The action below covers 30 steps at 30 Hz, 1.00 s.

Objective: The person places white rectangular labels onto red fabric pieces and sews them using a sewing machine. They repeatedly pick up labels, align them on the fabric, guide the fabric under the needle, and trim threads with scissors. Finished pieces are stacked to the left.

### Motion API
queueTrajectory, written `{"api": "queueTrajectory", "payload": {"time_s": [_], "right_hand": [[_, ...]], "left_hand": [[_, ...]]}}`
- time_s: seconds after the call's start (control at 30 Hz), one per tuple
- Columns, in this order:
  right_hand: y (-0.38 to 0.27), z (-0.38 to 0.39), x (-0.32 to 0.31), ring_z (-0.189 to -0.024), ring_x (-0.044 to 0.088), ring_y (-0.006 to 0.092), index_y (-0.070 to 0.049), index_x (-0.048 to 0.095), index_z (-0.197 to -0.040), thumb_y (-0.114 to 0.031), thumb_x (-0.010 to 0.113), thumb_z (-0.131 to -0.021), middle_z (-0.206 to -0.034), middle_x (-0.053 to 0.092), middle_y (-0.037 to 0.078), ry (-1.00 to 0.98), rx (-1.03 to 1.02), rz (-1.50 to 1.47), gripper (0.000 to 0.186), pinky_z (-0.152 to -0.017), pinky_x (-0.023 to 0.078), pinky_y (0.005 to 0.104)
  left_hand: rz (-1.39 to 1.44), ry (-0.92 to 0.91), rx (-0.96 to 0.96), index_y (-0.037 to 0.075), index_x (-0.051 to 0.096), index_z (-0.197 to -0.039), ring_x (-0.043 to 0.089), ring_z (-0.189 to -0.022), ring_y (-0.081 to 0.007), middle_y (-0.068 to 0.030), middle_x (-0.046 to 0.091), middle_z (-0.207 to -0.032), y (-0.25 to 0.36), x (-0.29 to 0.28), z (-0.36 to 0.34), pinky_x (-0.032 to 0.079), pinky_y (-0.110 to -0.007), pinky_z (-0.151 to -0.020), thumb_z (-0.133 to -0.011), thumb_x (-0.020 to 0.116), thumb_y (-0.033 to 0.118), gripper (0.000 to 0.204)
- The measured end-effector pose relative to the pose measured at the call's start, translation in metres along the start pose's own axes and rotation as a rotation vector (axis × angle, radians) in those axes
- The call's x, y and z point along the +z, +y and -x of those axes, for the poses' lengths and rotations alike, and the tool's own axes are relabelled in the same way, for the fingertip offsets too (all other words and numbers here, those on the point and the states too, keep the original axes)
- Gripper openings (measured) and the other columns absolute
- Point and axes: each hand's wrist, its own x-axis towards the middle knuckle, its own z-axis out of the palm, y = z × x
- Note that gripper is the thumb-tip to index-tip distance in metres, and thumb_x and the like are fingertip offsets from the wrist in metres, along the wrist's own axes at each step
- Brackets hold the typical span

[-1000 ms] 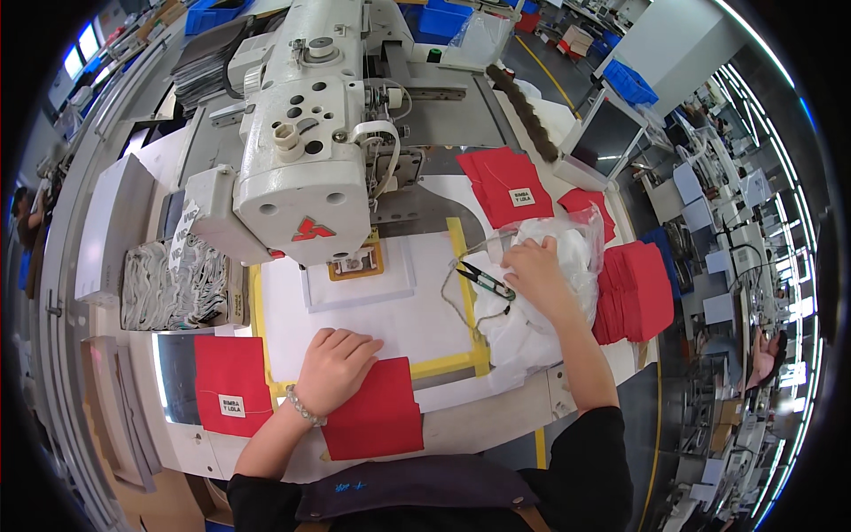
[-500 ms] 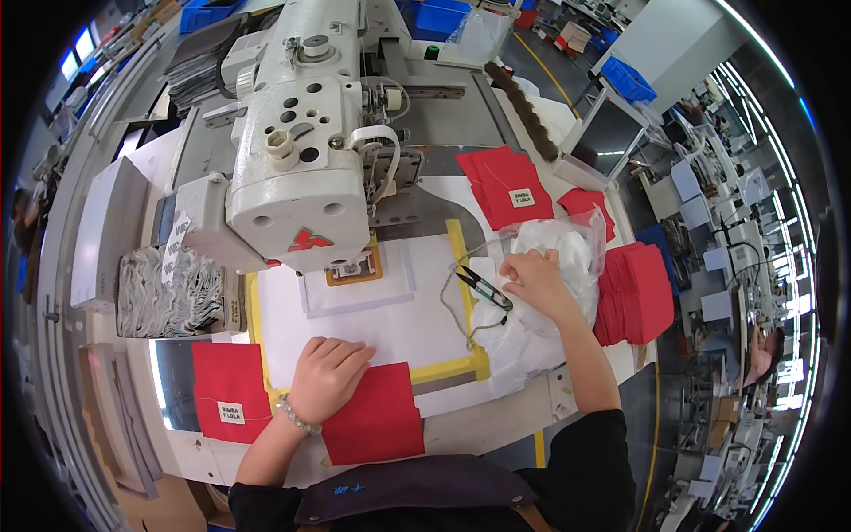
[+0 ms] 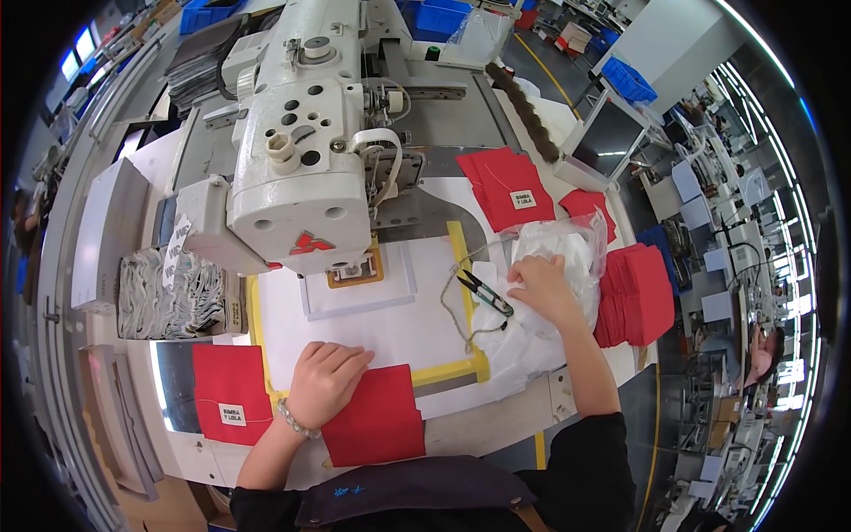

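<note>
My left hand (image 3: 325, 382), fingers curled together, rests at the near edge of a white sheet (image 3: 372, 332) beside a red fabric piece (image 3: 377, 427); whatever lies under its fingers is hidden. My right hand (image 3: 542, 288) has bent fingers on a heap of white, flimsy material in clear plastic (image 3: 558, 248). What they grip, if anything, is unclear. Just left of it lie thread snips (image 3: 483, 293) on a cord. A white sewing machine (image 3: 292, 204) stands over a clear plate holding a yellow-bordered piece (image 3: 355, 276).
Red fabric stacks (image 3: 629, 293) sit at right and behind (image 3: 496, 182). Another labelled red piece (image 3: 226, 381) lies at left, below a box of white bundled pieces (image 3: 168, 293). A monitor (image 3: 603, 137) stands back right. Co-workers (image 3: 761, 355) sit in the background.
My left hand has edged slightly down and left since a second ago. My right hand has shifted a little right and down, its fingers moving slightly on the white heap.
</note>
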Motion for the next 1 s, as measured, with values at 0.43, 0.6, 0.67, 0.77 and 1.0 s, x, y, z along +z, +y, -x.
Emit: {"api": "queueTrajectory", "payload": {"time_s": [0.43,0.6,0.67,0.77,1.0], "right_hand": [[0.002,0.007,0.002,-0.081,0.062,0.0201,-0.012,0.063,-0.076,-0.015,0.075,-0.074,-0.073,0.065,0.001,-0.043,0.062,-0.083,0.012,-0.088,0.028,0.0415],[0.004,0.012,-0.023,-0.075,0.062,0.0176,-0.012,0.064,-0.080,-0.016,0.074,-0.076,-0.072,0.064,0.000,-0.032,0.103,-0.179,0.011,-0.091,0.026,0.0395],[0.002,0.010,-0.040,-0.074,0.062,0.0145,-0.011,0.065,-0.084,-0.016,0.073,-0.078,-0.074,0.065,0.000,-0.115,0.166,-0.198,0.011,-0.093,0.025,0.0372],[0.005,0.012,-0.046,-0.074,0.063,0.0137,-0.011,0.066,-0.089,-0.015,0.073,-0.078,-0.076,0.067,0.000,-0.114,0.167,-0.231,0.013,-0.093,0.025,0.0370],[-0.008,0.019,-0.056,-0.075,0.060,0.0133,-0.013,0.069,-0.098,-0.012,0.070,-0.079,-0.077,0.065,-0.001,0.085,0.142,-0.207,0.019,-0.088,0.024,0.0378]], "left_hand": [[0.026,0.013,0.005,0.008,0.070,-0.093,0.064,-0.076,-0.0190,-0.0029,0.070,-0.088,0.007,0.003,-0.002,0.045,-0.033,-0.073,-0.074,0.073,0.004,0.020],[0.009,0.002,-0.015,0.008,0.070,-0.093,0.064,-0.077,-0.0189,-0.0028,0.070,-0.089,0.004,-0.003,-0.002,0.045,-0.033,-0.073,-0.073,0.074,0.004,0.021],[0.013,0.002,-0.018,0.008,0.070,-0.093,0.064,-0.076,-0.0188,-0.0028,0.070,-0.089,0.002,-0.005,-0.002,0.045,-0.033,-0.073,-0.073,0.074,0.004,0.021],[0.027,0.003,-0.018,0.008,0.070,-0.094,0.064,-0.076,-0.0187,-0.0028,0.070,-0.089,0.003,-0.005,-0.004,0.045,-0.033,-0.072,-0.073,0.074,0.004,0.021],[0.054,-0.005,0.002,0.008,0.070,-0.095,0.064,-0.079,-0.0182,-0.0032,0.070,-0.091,0.008,-0.002,-0.008,0.045,-0.032,-0.070,-0.078,0.072,0.006,0.017]]}}
